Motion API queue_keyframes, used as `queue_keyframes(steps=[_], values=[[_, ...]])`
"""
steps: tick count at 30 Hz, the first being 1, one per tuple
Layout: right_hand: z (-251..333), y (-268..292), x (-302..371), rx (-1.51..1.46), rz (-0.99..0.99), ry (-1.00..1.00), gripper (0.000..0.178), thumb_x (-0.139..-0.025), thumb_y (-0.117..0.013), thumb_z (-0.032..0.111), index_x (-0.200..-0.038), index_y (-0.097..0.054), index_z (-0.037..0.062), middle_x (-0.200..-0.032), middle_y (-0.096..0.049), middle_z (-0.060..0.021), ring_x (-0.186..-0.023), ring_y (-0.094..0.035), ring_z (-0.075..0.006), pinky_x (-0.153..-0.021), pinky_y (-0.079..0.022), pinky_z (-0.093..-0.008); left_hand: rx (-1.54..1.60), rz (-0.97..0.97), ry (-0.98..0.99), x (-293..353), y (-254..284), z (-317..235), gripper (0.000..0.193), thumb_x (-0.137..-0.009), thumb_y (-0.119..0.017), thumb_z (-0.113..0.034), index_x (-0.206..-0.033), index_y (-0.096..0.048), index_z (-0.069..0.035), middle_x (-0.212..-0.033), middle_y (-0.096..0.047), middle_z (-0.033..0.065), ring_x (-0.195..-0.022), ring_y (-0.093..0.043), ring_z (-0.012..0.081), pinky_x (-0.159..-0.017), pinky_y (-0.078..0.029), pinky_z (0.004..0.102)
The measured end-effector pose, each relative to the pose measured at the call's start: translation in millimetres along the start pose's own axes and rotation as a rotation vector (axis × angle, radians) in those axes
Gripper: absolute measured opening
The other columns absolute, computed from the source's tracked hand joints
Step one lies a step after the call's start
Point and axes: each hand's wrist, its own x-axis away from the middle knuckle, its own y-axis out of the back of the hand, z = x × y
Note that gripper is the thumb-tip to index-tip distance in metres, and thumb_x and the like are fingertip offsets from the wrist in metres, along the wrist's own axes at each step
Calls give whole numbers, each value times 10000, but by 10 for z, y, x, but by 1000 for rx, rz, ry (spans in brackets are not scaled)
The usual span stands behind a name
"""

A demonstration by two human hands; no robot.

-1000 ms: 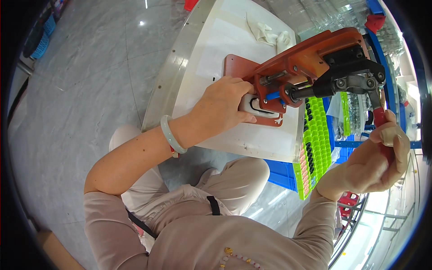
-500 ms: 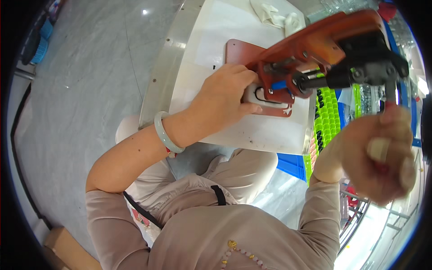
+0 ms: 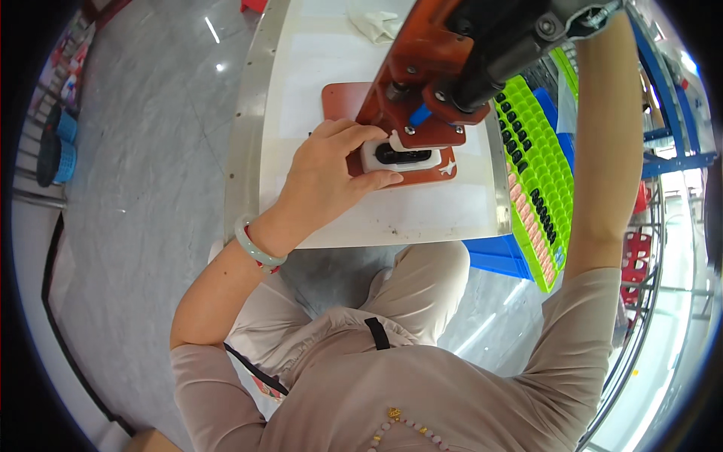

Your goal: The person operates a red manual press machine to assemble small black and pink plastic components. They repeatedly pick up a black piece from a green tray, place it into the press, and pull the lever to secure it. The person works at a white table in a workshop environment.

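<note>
My left hand [image 3: 331,169] rests on the red-brown base plate [image 3: 339,102] of a hand press. Its fingers and thumb pinch the left end of a white holder [image 3: 374,157] with a black oval part [image 3: 403,156] in it. The holder sits right under the orange press head [image 3: 422,68] and its blue tip [image 3: 419,115]. A black lever arm [image 3: 512,53] runs up to the right from the head. My right forearm [image 3: 606,135] reaches up along that lever to the top edge, and the hand itself is out of the picture.
The press stands on a white table [image 3: 392,218] with a metal rim. A green tray [image 3: 535,166] with several small black and pink parts lies to the right, over a blue crate [image 3: 497,256]. A white cloth [image 3: 376,22] lies at the back. Grey floor is on the left.
My right arm has swung from low on the right, gripping the lever's red handle, up to the top edge. The left hand has stayed on the white holder.
</note>
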Motion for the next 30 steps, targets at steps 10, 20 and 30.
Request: queue_keyframes(steps=[10,20,30], values=[[-1323,-223,1932,279,-397,-43,216,-839,-723,143,-997,-656,11,-1007,-660,-72,-909,-606,-165,-849,-479,-291,82,109,88,10,13,-34,400,-716,-812,-165,-1062,-676,-17,-989,-587,108,-843,-556,241,-725,-481,335],[-1254,-811,2230,387,-54,85,494,-671,-839,116,-1126,-662,41,-1208,-523,-134,-1157,-475,-292,-859,-496,-352,174,147,113,-4,80,2,442,-689,-829,-126,-1061,-643,21,-1001,-586,126,-968,-547,262,-854,-441,326],[-1014,-257,3107,483,-268,115,458,-654,-851,60,-1075,-678,11,-931,-585,-106,-802,-600,-208,-667,-506,-308,108,130,194,27,0,-77,461,-701,-819,-33,-1134,-660,-18,-1119,-584,68,-1067,-564,202,-905,-440,306]])
